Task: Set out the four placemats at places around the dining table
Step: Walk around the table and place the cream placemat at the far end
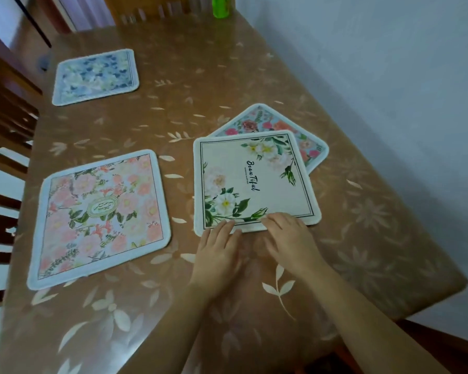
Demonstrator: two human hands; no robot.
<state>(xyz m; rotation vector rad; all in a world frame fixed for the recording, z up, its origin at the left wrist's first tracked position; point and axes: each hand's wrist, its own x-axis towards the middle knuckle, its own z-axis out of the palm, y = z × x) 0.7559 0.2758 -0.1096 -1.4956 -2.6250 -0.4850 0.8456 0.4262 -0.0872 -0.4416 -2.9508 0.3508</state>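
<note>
L hand (pixel 219 249) + R hand (pixel 289 238) flat, fingers relaxed on near edge of white "Beautiful" placemat (pixel 254 179), right-centre, overlapping teal floral placemat (pixel 281 125). Risk: sliding top mat drags btm one w/ it, both end up askew.

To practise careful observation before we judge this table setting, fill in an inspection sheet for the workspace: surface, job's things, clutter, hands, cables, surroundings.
Surface: brown table under a glossy, leaf-patterned cover.
Job's things: blue placemat at the far left and pink placemat at the near left each lie alone; white placemat lies askew on top of the red-flowered placemat, partly covering it.
Clutter: green container at the far end.
Hands: left hand and right hand rest their fingertips on the white placemat's near edge.
Cables: thin dark line at the far left; cannot tell whether it is a cable.
Surroundings: wooden chairs along the left side; pale wall on the right.
</note>
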